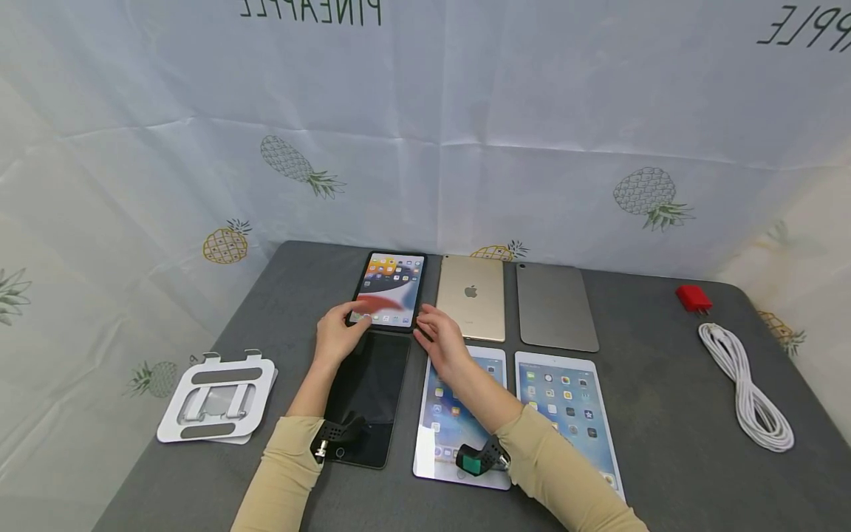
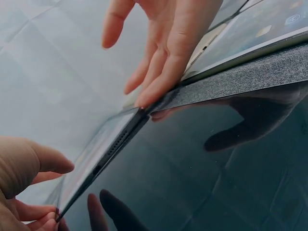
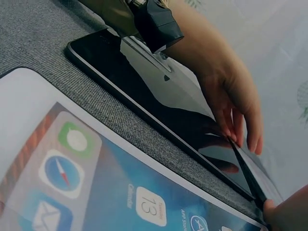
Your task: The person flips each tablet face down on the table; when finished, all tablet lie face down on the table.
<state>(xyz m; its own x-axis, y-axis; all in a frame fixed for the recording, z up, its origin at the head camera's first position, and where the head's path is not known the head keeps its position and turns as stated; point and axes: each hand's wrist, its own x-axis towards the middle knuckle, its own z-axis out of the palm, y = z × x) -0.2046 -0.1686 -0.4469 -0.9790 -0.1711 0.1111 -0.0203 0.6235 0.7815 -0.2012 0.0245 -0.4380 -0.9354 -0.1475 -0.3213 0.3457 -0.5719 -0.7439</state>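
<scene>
A black-bordered tablet [image 1: 392,288] with a lit screen lies at the back of the table. Its near edge is tilted up slightly in both wrist views. My left hand [image 1: 337,336] holds its near left corner, fingers [image 2: 41,214] curled at the edge and the thumb apart above the screen. At the near right corner, the fairly straight fingers of my right hand [image 1: 444,340] touch the edge. Just in front lies a dark-screened tablet [image 1: 368,391], reflecting both hands in the left wrist view. My right forearm passes over a white tablet [image 1: 435,425].
Right of the lit tablet lie a gold tablet [image 1: 470,314] and a grey tablet [image 1: 557,307], backs up. Another white tablet [image 1: 565,399] is nearer. A white folding stand [image 1: 219,399] sits at left; a red plug adapter [image 1: 694,298] and coiled white cable [image 1: 751,391] at right.
</scene>
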